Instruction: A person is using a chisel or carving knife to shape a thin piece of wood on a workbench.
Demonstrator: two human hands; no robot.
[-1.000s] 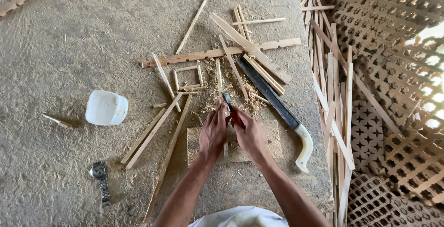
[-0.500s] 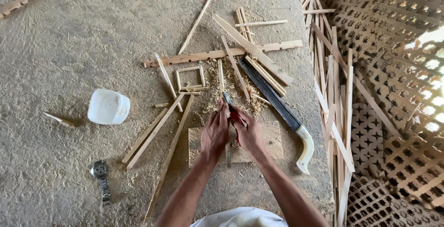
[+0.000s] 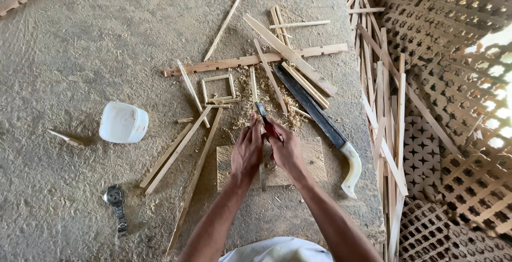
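My left hand and my right hand meet over a flat wooden block on the ground. Between them runs a thin wooden strip that points away from me, its near end showing below my hands. My left hand presses on the strip. My right hand grips a small dark-bladed knife with a red handle, its blade lying against the strip just past my fingers. Pale wood shavings lie around the far end.
A large machete with a white handle lies right of my hands. Loose wooden slats and a small square frame are scattered ahead. A white plastic container and a wristwatch lie at left. Woven lattice panels stand at right.
My hands and the knife have stayed in nearly the same place over the block, with only slight shifts of the fingers along the strip.
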